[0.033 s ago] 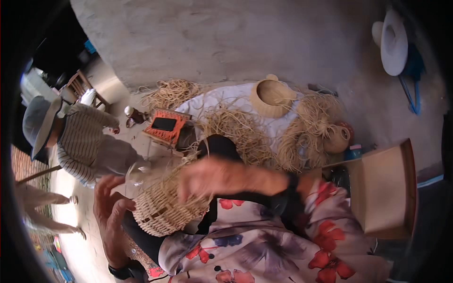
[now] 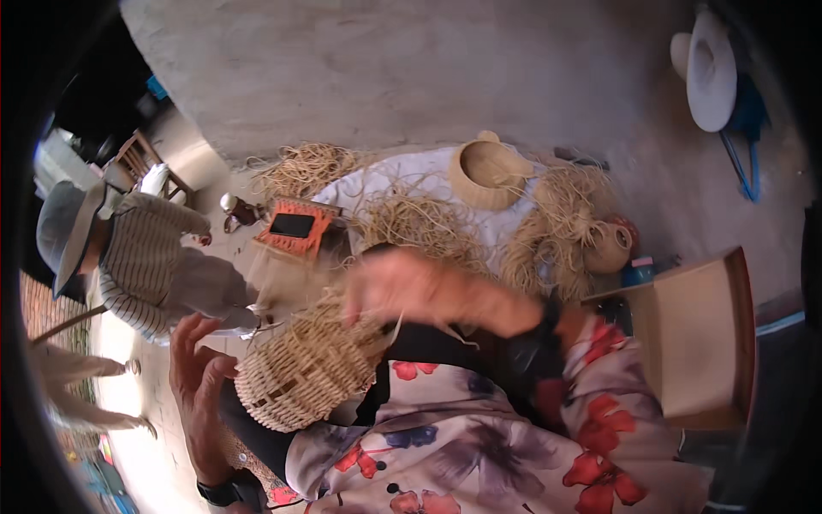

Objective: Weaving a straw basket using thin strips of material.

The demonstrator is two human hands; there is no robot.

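Note:
A partly woven pale straw basket (image 2: 300,381) lies tilted on my lap, with gaps in its weave and loose strands at its far end. My left hand (image 2: 203,377) is open beside its left side, fingers apart and thumb by the weave; I cannot tell whether it touches. Over the basket's right end, my right hand (image 2: 411,291) is smeared by motion, so its fingers do not read clearly. A pale strand (image 2: 449,332) shows just below that hand, but where it is held or tied is hidden.
Loose straw (image 2: 419,224) and a finished-looking round basket (image 2: 486,176) lie on a white cloth by the wall. An orange-covered stool (image 2: 291,244) bears a black phone. A person in a striped top (image 2: 150,248) is at the left. An open cardboard box (image 2: 698,343) stands right.
My right hand has moved slightly up and to the right over the basket. A pale strand now shows below it. My left hand keeps its spread pose.

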